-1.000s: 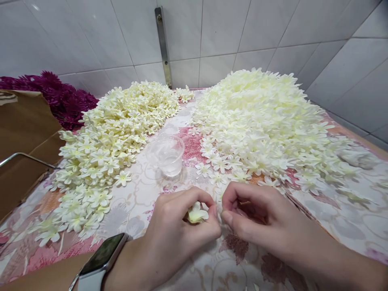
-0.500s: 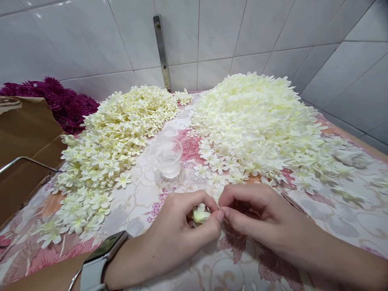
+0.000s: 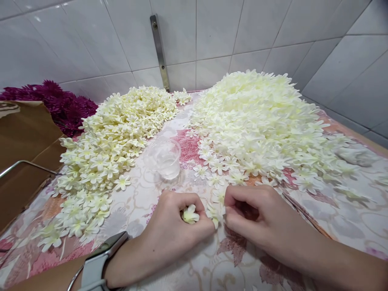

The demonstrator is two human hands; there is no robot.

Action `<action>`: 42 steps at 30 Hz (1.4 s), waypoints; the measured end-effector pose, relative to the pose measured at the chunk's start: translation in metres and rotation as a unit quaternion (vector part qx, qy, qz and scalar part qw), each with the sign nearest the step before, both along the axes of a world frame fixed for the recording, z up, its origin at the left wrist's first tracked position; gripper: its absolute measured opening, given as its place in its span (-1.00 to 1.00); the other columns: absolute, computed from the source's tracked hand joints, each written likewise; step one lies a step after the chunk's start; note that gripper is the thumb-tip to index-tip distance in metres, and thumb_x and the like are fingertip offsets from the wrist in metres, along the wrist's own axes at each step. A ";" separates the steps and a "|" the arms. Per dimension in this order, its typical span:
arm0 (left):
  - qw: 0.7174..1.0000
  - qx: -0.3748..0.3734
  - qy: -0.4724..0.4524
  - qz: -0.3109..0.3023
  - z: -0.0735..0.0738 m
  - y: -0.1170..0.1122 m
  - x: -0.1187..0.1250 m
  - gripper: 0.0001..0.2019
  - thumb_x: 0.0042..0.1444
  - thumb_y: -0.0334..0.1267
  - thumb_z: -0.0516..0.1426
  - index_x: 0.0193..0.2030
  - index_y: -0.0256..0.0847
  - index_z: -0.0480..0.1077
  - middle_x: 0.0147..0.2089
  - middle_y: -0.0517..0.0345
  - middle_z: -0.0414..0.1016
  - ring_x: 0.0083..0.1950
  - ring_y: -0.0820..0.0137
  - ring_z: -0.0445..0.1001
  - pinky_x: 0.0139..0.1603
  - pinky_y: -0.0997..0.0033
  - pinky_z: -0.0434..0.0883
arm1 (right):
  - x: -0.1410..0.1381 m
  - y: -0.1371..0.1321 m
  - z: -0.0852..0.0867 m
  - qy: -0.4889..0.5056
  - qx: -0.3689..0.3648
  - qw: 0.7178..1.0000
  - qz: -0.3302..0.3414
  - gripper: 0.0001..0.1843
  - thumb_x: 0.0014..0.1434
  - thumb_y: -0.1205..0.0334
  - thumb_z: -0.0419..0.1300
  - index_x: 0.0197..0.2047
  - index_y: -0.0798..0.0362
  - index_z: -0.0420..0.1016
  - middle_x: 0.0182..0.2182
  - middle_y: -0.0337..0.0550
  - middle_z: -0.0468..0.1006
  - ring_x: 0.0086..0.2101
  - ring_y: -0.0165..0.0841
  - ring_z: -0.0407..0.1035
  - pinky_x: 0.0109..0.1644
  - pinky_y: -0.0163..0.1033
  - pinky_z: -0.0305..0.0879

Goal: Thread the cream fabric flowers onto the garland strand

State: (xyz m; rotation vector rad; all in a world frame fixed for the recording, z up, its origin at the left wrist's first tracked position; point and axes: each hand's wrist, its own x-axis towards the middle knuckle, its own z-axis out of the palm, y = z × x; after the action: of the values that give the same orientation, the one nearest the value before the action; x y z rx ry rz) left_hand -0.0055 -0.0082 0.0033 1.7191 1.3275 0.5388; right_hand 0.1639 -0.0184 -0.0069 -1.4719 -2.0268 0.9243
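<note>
My left hand (image 3: 174,230) rests on the flowered tablecloth (image 3: 145,190), its fingers curled around a small cream fabric flower (image 3: 190,214). A smartwatch (image 3: 100,258) sits on that wrist. My right hand (image 3: 257,220) lies close beside it, thumb and forefinger pinched on another cream flower (image 3: 216,211) at the near edge of the right pile. A small clear plastic cup (image 3: 165,158) stands just beyond both hands, between the two piles.
A heap of cream flowers (image 3: 112,149) spreads on the left and a bigger, paler heap (image 3: 260,121) on the right. Purple flowers (image 3: 57,103) lie at the far left behind a brown cardboard box (image 3: 21,149) with a metal handle. White tiled walls close the back and right.
My hands have drawn slightly apart. The left hand has closed tighter around its flower, and the right hand now pinches a flower at the pile's edge.
</note>
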 end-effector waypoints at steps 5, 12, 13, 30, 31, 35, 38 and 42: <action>1.000 0.011 0.004 -0.002 0.001 0.002 0.000 -0.88 -0.18 -0.42 0.05 -0.66 -0.23 0.28 -0.64 0.35 0.27 -0.56 0.55 0.20 -0.55 0.59 0.11 | 0.001 0.002 0.003 -0.037 0.035 0.999 0.001 -0.82 -0.10 0.41 0.01 -0.66 0.04 0.15 -0.72 -0.36 0.23 -0.66 -0.50 0.12 -0.59 -0.37 -0.03; 1.000 0.007 0.008 0.005 0.001 0.002 -0.002 -0.89 -0.19 -0.43 0.04 -0.66 -0.22 0.25 -0.63 0.35 0.28 -0.54 0.53 0.22 -0.52 0.58 0.12 | 0.007 0.002 0.006 -0.079 0.106 0.991 -0.001 -0.81 -0.08 0.40 0.01 -0.66 0.03 0.13 -0.70 -0.31 0.26 -0.63 -0.47 0.15 -0.53 -0.34 0.02; 1.000 0.007 0.010 0.005 0.001 0.002 -0.002 -0.89 -0.19 -0.43 0.04 -0.66 -0.21 0.25 -0.63 0.35 0.29 -0.54 0.53 0.22 -0.52 0.58 0.13 | 0.009 0.002 0.006 -0.088 0.115 0.989 -0.001 -0.81 -0.09 0.40 0.02 -0.65 0.03 0.12 -0.70 -0.30 0.27 -0.62 -0.46 0.16 -0.52 -0.34 0.02; 0.999 -0.004 -0.033 0.019 0.001 0.003 0.001 -0.85 -0.09 -0.43 0.02 -0.60 -0.21 0.32 -0.59 0.34 0.36 -0.54 0.52 0.27 -0.52 0.59 0.17 | 0.034 0.020 0.017 -0.152 0.242 0.955 -0.077 -0.72 0.13 0.21 -0.01 -0.60 0.02 0.18 -0.66 -0.23 0.30 -0.62 -0.41 0.15 -0.51 -0.27 0.02; 0.999 0.003 -0.036 0.023 0.001 0.003 0.001 -0.85 -0.07 -0.42 0.02 -0.59 -0.21 0.33 -0.58 0.33 0.37 -0.53 0.52 0.28 -0.51 0.60 0.18 | 0.032 0.019 0.017 -0.153 0.258 0.951 -0.077 -0.72 0.17 0.19 -0.04 -0.57 0.02 0.21 -0.63 -0.20 0.33 -0.60 -0.39 0.17 -0.49 -0.26 0.04; 0.999 0.008 -0.051 0.016 0.001 0.002 0.001 -0.85 -0.02 -0.40 0.03 -0.54 -0.21 0.37 -0.55 0.30 0.42 -0.49 0.49 0.35 -0.48 0.60 0.26 | 0.020 0.012 0.014 -0.086 0.212 0.973 -0.008 -0.78 0.22 0.18 -0.04 -0.39 0.04 0.33 -0.52 -0.17 0.42 -0.50 -0.36 0.28 -0.43 -0.27 0.13; 0.999 -0.002 -0.049 0.005 0.000 0.002 0.000 -0.86 0.01 -0.37 0.05 -0.50 -0.21 0.39 -0.57 0.30 0.40 -0.51 0.48 0.35 -0.50 0.59 0.27 | 0.011 0.006 0.015 -0.058 0.133 0.988 0.044 -0.84 0.16 0.15 0.10 -0.38 0.05 0.36 -0.53 -0.21 0.43 -0.49 -0.38 0.29 -0.43 -0.30 0.15; 0.999 0.022 -0.043 0.015 -0.001 0.002 -0.001 -0.87 -0.01 -0.38 0.07 -0.47 -0.21 0.43 -0.52 0.27 0.45 -0.45 0.46 0.39 -0.44 0.58 0.29 | 0.007 0.005 0.017 -0.019 0.083 0.995 0.045 -0.85 0.14 0.35 0.04 -0.38 0.05 0.42 -0.58 -0.29 0.40 -0.56 -0.46 0.24 -0.45 -0.33 0.13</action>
State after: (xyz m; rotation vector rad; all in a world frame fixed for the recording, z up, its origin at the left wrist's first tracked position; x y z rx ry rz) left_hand -0.0064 -0.0066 0.0023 1.6950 1.2912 0.6559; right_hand 0.1713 -0.0135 0.0101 -1.3282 -2.1557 0.7475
